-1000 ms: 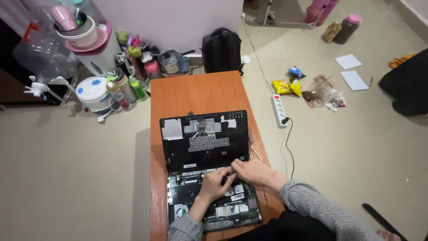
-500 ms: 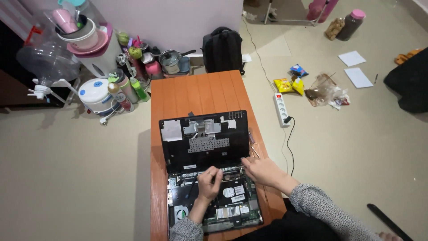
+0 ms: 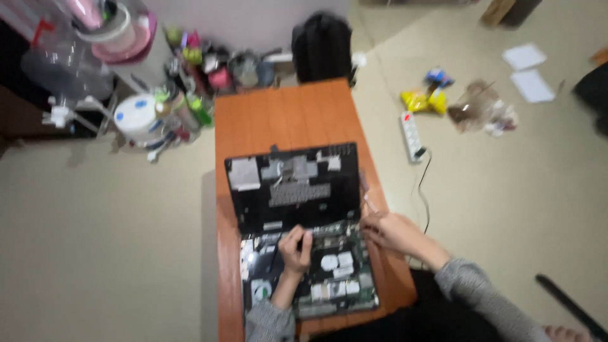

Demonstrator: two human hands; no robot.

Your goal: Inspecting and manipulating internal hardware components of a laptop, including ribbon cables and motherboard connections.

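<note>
- my left hand [image 3: 295, 248] sits on the opened laptop base [image 3: 308, 272], fingers curled in tight near the hinge; the picture is too blurred for me to tell whether they pinch anything.
- my right hand [image 3: 391, 232] rests at the right edge of the base, fingers loosely bent and touching the frame; i cannot tell if it grips anything.
- the laptop lies at the near end of the orange wooden table [image 3: 285, 117], its dark lid panel [image 3: 292, 187] folded back flat toward the far side.
- a white power strip [image 3: 411, 135] lies on the floor to the right, a black backpack [image 3: 322, 47] beyond the table's far end.
</note>
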